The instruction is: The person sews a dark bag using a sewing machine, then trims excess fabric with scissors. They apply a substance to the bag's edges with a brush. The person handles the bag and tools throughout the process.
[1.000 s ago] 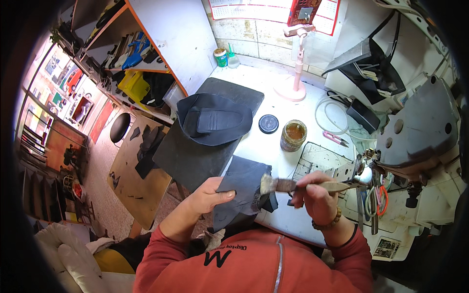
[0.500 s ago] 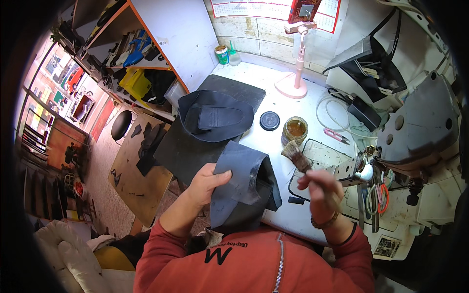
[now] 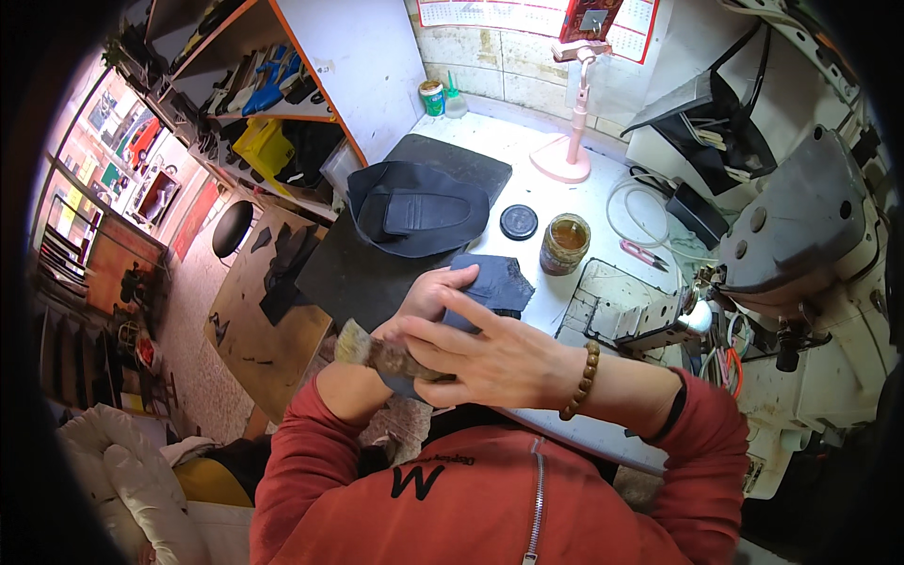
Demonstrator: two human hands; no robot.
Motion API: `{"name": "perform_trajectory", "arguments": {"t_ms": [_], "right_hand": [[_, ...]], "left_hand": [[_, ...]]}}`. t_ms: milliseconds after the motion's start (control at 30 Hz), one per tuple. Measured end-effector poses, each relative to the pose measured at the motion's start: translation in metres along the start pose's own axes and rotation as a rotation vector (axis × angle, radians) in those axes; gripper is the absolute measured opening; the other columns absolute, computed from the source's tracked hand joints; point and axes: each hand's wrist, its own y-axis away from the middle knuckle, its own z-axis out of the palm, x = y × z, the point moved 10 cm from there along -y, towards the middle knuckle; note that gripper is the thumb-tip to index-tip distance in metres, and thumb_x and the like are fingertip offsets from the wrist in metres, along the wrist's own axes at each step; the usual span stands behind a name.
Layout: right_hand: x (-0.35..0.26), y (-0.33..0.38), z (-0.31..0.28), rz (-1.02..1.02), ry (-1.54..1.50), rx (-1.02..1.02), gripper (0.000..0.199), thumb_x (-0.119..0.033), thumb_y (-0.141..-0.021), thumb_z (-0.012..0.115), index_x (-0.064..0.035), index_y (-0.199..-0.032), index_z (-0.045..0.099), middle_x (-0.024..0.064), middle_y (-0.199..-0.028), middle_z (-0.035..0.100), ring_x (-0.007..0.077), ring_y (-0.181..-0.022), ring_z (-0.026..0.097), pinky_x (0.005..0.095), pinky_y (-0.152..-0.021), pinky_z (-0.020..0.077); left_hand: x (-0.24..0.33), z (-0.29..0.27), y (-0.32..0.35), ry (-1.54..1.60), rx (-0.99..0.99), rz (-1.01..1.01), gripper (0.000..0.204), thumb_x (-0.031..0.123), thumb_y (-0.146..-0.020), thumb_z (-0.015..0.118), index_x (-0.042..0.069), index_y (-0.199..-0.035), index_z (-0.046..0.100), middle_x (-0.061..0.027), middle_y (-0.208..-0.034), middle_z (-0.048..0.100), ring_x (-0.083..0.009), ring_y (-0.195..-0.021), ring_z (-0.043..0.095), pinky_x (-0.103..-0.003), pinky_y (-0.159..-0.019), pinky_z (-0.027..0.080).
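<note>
A dark blue-grey piece of leather or similar sheet [image 3: 497, 281] is held in my left hand [image 3: 428, 290], its ragged edge facing the jar. My right hand [image 3: 513, 363] crosses in front and grips a worn glue brush [image 3: 381, 358], whose pale bristles point left past my left wrist. The fingers of my right hand are partly spread near the sheet, and they hide its lower part. Beyond stands an open glass jar [image 3: 565, 245] of amber-brown liquid, beside its round black lid [image 3: 519, 222]. A shaped black leather piece [image 3: 419, 212] lies on a dark mat [image 3: 334, 282].
At the right stands a grey sewing machine [image 3: 791, 235], with pink-handled snips [image 3: 644, 254] and a coiled cable nearby. A pink stand [image 3: 562, 160] is at the back. Dark scraps [image 3: 287, 273] lie on a low wooden board [image 3: 250, 339] to the left, below shelves.
My right hand has swung left with the brush, from near the jar to across my left hand. The sheet has turned and moved up, and its lower part is now covered.
</note>
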Motion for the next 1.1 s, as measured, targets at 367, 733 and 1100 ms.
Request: {"name": "perform_trajectory", "arguments": {"t_ms": [367, 733, 1100], "right_hand": [[0.066, -0.011, -0.018, 0.278, -0.508, 0.04, 0.026, -0.005, -0.074, 0.059, -0.0099, -0.099, 0.055, 0.0103, -0.097, 0.055, 0.0294, -0.091, 0.055, 0.0351, -0.076, 0.0499], [0.152, 0.034, -0.006, 0.752, -1.281, 0.402, 0.036, 0.003, -0.08, 0.068, -0.01, -0.106, 0.047, -0.0012, -0.099, 0.046, 0.0091, -0.09, 0.046, 0.023, -0.082, 0.0406], [0.165, 0.106, 0.037, 1.062, -1.042, 0.456, 0.032, -0.012, -0.087, 0.063, -0.0056, -0.114, 0.048, 0.0003, -0.096, 0.049, 0.0094, -0.087, 0.05, 0.0258, -0.076, 0.0443]], "left_hand": [[0.009, -0.012, -0.005, 0.189, -0.251, 0.317, 0.035, 0.039, -0.098, 0.047, 0.006, -0.105, 0.058, -0.0106, -0.104, 0.062, -0.0202, -0.098, 0.06, -0.034, -0.089, 0.049], [0.027, 0.046, 0.061, -1.202, -0.204, 1.163, 0.055, 0.03, -0.088, 0.063, 0.001, -0.13, 0.043, -0.0096, -0.125, 0.05, -0.0211, -0.113, 0.052, -0.034, -0.099, 0.039], [-0.009, -0.011, -0.002, -0.084, -0.011, 0.646, 0.034, 0.007, -0.084, 0.062, 0.0, -0.117, 0.056, -0.0056, -0.107, 0.062, -0.0184, -0.096, 0.06, -0.032, -0.091, 0.046]]}}
